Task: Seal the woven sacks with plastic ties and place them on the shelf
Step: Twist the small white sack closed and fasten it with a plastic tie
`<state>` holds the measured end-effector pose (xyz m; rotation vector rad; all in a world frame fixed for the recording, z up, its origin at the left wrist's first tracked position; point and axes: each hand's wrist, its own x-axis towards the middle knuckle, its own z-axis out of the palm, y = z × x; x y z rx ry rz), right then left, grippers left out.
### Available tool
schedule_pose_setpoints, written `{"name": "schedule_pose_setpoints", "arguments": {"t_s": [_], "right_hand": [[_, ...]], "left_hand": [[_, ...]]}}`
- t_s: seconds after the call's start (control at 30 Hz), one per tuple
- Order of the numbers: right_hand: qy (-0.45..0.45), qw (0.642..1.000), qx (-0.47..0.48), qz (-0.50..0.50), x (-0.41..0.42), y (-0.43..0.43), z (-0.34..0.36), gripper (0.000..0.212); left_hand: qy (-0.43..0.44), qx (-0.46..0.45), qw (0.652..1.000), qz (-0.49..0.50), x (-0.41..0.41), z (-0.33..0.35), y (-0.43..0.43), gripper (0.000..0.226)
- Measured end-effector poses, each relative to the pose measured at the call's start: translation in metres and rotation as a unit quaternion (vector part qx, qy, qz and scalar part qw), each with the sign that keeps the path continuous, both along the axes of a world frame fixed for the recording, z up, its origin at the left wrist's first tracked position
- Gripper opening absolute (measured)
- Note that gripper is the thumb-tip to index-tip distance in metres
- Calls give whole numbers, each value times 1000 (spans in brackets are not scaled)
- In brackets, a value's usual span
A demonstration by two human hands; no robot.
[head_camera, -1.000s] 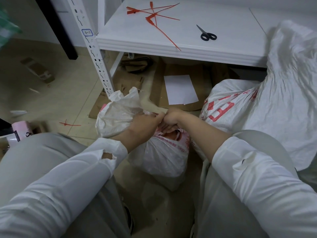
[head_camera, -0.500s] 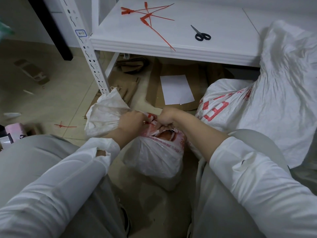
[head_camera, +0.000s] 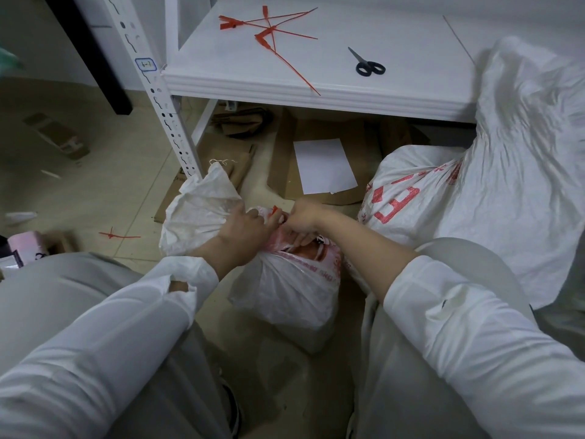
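A white woven sack (head_camera: 291, 293) with red print stands on the floor between my knees. Its gathered neck (head_camera: 196, 210) flops to the left. My left hand (head_camera: 240, 232) grips the bunched neck. My right hand (head_camera: 304, 221) pinches a red plastic tie (head_camera: 274, 210) at the neck; only its tip shows between my hands. Several more red ties (head_camera: 269, 33) lie on the white shelf (head_camera: 316, 87) above. A second sack (head_camera: 408, 201) with red lettering lies on the right, under the shelf edge.
Black scissors (head_camera: 368, 66) lie on the shelf board. A large white sack (head_camera: 522, 160) drapes over the shelf's right end. Flattened cardboard (head_camera: 319, 147) with a white sheet lies under the shelf. The perforated shelf post (head_camera: 161, 103) stands left. A loose red tie (head_camera: 117, 235) lies on the floor.
My left hand has slid left along the neck while my right hand stays at the tie. The tie's red tip now shows between my hands.
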<state>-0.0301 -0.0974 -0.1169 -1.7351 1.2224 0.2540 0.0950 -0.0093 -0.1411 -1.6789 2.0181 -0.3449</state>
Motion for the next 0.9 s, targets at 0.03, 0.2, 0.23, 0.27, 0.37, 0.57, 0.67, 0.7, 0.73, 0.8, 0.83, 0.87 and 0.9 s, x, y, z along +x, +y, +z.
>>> {"name": "schedule_pose_setpoints", "arguments": {"t_s": [0.03, 0.2, 0.23, 0.27, 0.37, 0.57, 0.67, 0.7, 0.73, 0.8, 0.83, 0.87, 0.9], "right_hand": [[-18, 1000, 9, -8, 1, 0, -1, 17], [-60, 998, 9, -20, 4, 3, -4, 20], [-66, 997, -3, -27, 4, 2, -5, 20], [-70, 997, -15, -33, 4, 2, -6, 20], [-60, 997, -37, -39, 4, 2, -8, 21], [-38, 999, -12, -33, 10, 10, -11, 23], [-67, 997, 14, -47, 8, 12, -11, 27], [-82, 995, 19, -54, 7, 11, -10, 27], [-95, 993, 19, -60, 6, 11, -9, 25], [-105, 992, 8, -66, 5, 9, -9, 23], [-106, 992, 4, -68, 4, 9, -9, 22], [-106, 992, 4, -70, 5, 9, -9, 20], [-104, 992, 6, -74, 5, 10, -9, 19]], "left_hand": [[1, -2, 1000, -5, -1, 0, 0, 76], [13, -19, 1000, -16, -3, 3, -2, 75], [15, -20, 1000, -15, -3, 4, -2, 76], [16, -20, 1000, -14, -3, 5, -3, 77], [16, -9, 1000, -7, -6, 6, -4, 79], [45, 6, 997, 57, -12, 9, -4, 86], [54, -2, 997, 47, -11, 12, -2, 90], [56, -8, 997, 48, -11, 12, -2, 92], [58, -11, 997, 49, -10, 12, -2, 96], [58, -13, 997, 49, -10, 11, -1, 99], [58, -15, 997, 48, -11, 10, -1, 99], [62, -17, 997, 50, -12, 10, -1, 99], [66, -17, 996, 56, -13, 11, -1, 98]]}}
